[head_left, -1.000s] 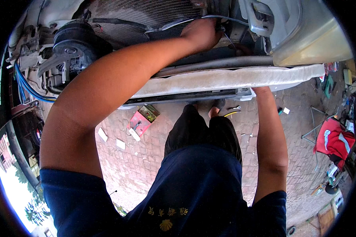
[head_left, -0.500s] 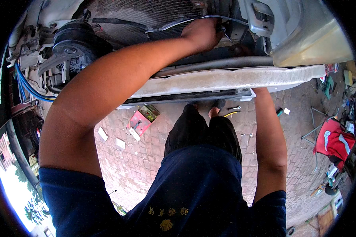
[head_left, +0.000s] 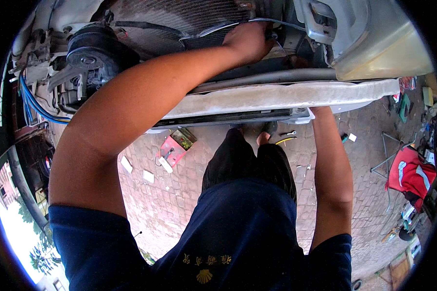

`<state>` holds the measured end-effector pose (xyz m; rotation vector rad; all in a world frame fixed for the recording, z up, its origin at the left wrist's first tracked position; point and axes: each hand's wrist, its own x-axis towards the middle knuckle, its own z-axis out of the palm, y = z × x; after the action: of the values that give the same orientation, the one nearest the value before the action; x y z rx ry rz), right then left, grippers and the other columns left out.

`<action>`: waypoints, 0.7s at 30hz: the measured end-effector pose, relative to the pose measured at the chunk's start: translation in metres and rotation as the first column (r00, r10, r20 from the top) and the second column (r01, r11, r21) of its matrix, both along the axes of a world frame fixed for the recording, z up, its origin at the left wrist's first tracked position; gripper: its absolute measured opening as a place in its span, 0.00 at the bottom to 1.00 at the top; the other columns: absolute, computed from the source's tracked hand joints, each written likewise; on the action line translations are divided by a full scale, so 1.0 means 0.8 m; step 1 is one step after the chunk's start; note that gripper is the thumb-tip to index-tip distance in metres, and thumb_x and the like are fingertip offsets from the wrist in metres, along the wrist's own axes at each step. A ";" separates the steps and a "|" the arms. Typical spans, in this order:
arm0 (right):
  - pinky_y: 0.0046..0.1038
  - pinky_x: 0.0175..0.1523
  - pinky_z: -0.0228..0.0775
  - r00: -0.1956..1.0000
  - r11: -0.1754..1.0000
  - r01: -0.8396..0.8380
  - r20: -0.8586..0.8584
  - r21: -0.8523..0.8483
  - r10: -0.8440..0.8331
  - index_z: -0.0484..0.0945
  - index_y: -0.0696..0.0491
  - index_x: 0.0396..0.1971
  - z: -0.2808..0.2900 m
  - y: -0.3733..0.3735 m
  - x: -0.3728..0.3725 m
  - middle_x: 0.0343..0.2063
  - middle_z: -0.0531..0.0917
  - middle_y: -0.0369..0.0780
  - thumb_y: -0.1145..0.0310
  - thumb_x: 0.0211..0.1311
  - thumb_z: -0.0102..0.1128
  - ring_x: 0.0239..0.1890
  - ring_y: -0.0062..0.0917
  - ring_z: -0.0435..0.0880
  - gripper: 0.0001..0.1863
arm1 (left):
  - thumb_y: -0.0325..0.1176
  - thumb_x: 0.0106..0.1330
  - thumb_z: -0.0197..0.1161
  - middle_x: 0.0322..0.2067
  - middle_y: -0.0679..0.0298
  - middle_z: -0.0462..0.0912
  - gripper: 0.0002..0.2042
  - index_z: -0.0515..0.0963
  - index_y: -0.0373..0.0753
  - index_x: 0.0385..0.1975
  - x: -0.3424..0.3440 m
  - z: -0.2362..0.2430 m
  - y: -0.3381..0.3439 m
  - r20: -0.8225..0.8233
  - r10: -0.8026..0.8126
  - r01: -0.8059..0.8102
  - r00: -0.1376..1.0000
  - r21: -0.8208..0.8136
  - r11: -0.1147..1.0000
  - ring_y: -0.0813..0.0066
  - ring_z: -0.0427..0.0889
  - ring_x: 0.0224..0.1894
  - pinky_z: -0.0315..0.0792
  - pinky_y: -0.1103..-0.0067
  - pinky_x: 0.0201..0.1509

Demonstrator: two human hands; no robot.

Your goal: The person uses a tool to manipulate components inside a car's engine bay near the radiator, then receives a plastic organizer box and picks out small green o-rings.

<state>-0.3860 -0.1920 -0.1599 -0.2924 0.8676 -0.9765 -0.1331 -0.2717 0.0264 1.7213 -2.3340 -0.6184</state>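
Observation:
My left hand (head_left: 250, 42) reaches over the pale metal bumper beam (head_left: 277, 96) into the front of a vehicle. Its fingers curl closed beside the radiator mesh (head_left: 189, 53), their tips turned out of sight. A thin shiny metal rod (head_left: 280, 47) shows right beside them; whether they grip it is hidden. From below, my right forearm (head_left: 331, 160) passes behind the beam. Part of my right hand (head_left: 300, 61) appears in the dark gap above it, close to the rod's lower end, too shadowed to read its fingers. A thin cable (head_left: 277, 22) runs just above my left hand.
A cloudy headlight (head_left: 388, 48) is at the upper right, a round black horn-like part (head_left: 88, 51) at the left. On the brick paving lie a red open box (head_left: 172, 151), a wrench (head_left: 291, 133) and white pieces. A red folding chair (head_left: 408, 172) stands right.
My right hand's fingers have shifted slightly in the gap and show a little more clearly. My left hand stays in nearly the same place.

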 end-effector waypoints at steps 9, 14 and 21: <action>0.31 0.64 0.71 0.990 0.927 0.035 0.137 -0.373 0.018 0.76 0.54 0.62 0.038 -0.001 0.027 0.57 0.82 0.40 0.66 0.73 0.59 0.57 0.25 0.81 0.20 | 0.46 0.62 0.69 0.43 0.42 0.85 0.31 0.73 0.34 0.61 0.022 0.014 0.007 0.001 -0.190 0.190 0.982 0.030 0.981 0.46 0.85 0.46 0.78 0.59 0.53; 0.29 0.67 0.66 0.980 0.929 0.109 0.194 -0.354 -0.041 0.71 0.54 0.65 0.005 -0.003 0.034 0.58 0.79 0.39 0.66 0.74 0.56 0.60 0.22 0.76 0.22 | 0.45 0.57 0.72 0.45 0.43 0.84 0.30 0.76 0.32 0.55 0.026 0.030 0.016 -0.017 -0.170 0.169 0.985 0.255 0.952 0.47 0.85 0.48 0.78 0.60 0.53; 0.30 0.69 0.63 0.993 0.958 0.031 0.117 -0.284 0.002 0.69 0.55 0.67 0.016 -0.002 0.029 0.58 0.77 0.38 0.55 0.76 0.52 0.61 0.25 0.75 0.27 | 0.40 0.59 0.71 0.42 0.44 0.85 0.40 0.62 0.39 0.72 0.042 0.028 0.024 -0.132 -0.077 0.130 0.988 0.470 0.873 0.54 0.86 0.42 0.78 0.64 0.50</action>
<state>-0.3625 -0.1938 -0.1473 -0.4711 0.6225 -1.1225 -0.0998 -0.2526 0.0486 1.6832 -2.3403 -1.3729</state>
